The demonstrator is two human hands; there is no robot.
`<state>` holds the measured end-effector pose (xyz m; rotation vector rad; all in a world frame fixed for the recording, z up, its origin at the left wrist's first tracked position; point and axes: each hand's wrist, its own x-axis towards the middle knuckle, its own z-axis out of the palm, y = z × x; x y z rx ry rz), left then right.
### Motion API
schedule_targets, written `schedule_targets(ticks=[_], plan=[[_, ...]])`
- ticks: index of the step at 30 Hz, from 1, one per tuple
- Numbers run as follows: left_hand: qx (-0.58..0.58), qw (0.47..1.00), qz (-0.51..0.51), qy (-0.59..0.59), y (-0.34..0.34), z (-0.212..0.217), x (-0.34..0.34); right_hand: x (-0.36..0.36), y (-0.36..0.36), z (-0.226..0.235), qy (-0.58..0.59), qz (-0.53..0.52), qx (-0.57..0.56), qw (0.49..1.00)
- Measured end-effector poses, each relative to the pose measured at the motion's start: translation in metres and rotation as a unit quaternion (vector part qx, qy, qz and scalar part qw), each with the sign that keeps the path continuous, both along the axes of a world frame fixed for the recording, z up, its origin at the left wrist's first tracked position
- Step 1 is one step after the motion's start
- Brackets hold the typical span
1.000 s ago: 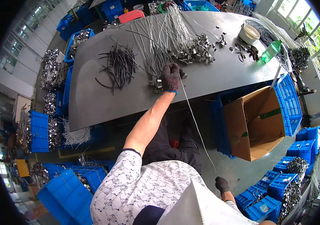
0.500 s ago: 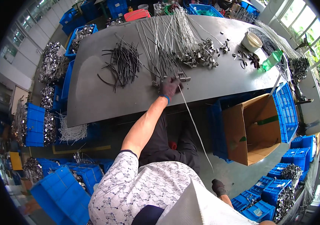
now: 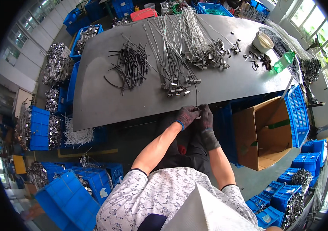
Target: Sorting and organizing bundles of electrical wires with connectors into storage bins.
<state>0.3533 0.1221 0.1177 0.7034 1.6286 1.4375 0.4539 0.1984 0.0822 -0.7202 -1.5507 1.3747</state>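
Observation:
My left hand (image 3: 187,116), in a dark knit glove with a blue cuff, is closed just off the table's front edge. My right hand (image 3: 206,118), in a similar glove, meets it there, also closed. Between the fingertips sits a small silvery metal block (image 3: 198,117), partly hidden by the gloves. A thin dark-sleeved wire (image 3: 197,96) runs from the fingers back onto the table. Beyond the hands lie several sleeved wires with metal blocks at their ends (image 3: 176,87). Left of those is a heap of short black tubes (image 3: 130,66).
The grey table (image 3: 106,106) fills the front. Pale wires with metal clips (image 3: 210,54) lie at its back, a white tub (image 3: 263,42) and green bottle (image 3: 284,62) at its right. An open cardboard box (image 3: 248,138) and blue crates (image 3: 65,200) surround me.
My left hand has drawn back from the metal blocks to the table edge. The right hand has come up from low right to meet it. The pale strand hanging near the left hand no longer shows.

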Motion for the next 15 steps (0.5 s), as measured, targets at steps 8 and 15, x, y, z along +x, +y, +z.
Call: schedule_targets(ticks=[8, 15], plan=[[0.001, 0.997, -0.048, 0.053, 0.009, 0.018, -0.097, -0.078, 0.051, -0.018, -0.149, 0.093, 0.103, 0.979], [-0.134, 0.928, 0.211, 0.278, -0.043, 0.006, -0.22, -0.138, 0.144, 0.056, -0.344, -0.008, 0.246, 0.906]])
